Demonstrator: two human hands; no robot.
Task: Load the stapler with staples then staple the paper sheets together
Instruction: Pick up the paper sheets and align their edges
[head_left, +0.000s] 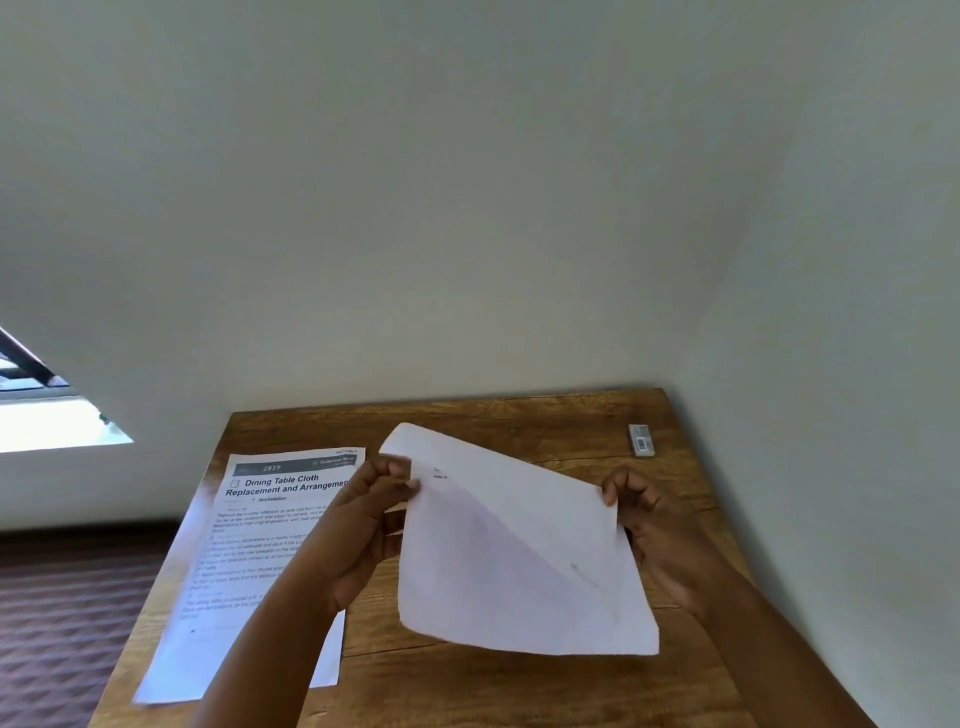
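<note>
A white paper sheet (519, 551) is held up above the wooden table (519, 691), tilted, with its mostly blank side facing me. My left hand (371, 514) pinches its upper left edge. My right hand (649, 525) grips its right edge from behind. A printed sheet (260, 525) headed "Dining Table Cloth Replacement and Arrangement" lies flat on the table's left side, partly under my left forearm. A small white staple box (641, 440) rests near the table's far right corner. No stapler is visible.
The table stands in a corner, with pale walls (467, 208) behind it and along its right side. A window (47, 410) shows at the left. Dark patterned floor (62, 623) lies left of the table.
</note>
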